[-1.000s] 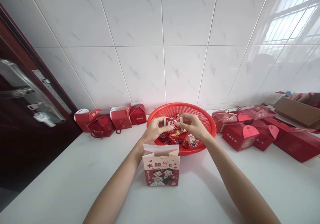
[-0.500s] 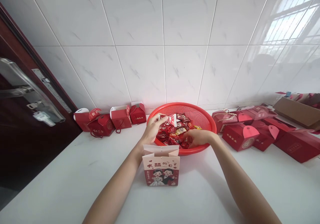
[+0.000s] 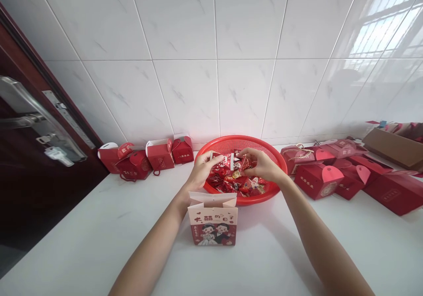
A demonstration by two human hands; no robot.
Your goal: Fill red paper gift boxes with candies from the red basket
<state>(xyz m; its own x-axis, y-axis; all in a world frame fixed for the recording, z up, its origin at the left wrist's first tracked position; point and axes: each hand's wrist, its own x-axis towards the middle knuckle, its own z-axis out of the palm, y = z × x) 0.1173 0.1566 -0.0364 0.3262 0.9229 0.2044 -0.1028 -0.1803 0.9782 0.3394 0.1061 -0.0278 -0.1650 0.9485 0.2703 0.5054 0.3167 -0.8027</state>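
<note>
A red plastic basket [image 3: 277, 166] with a perforated wall holds a heap of wrapped candies [image 3: 246, 185], mostly in red wrappers. Over its left side my left hand [image 3: 202, 170] is closed on a red-and-white candy packet [image 3: 220, 163]. My right hand [image 3: 259, 166] pinches a red wrapped candy [image 3: 243, 161] above the heap, close to the packet. In front of the basket, between my forearms, a pink and red paper gift box [image 3: 213, 221] stands upright with its top open. It bears a printed couple and Chinese characters.
Several red gift boxes [image 3: 160, 155] line the wall on the left. More red boxes [image 3: 319, 181] crowd the right side, with a brown cardboard box [image 3: 393, 148] behind them. A dark red door [image 3: 29, 168] with keys in its lock is at the left.
My right hand has risen from the basket's right front toward its middle, now with a candy between its fingers. My left hand still holds the packet in nearly the same place.
</note>
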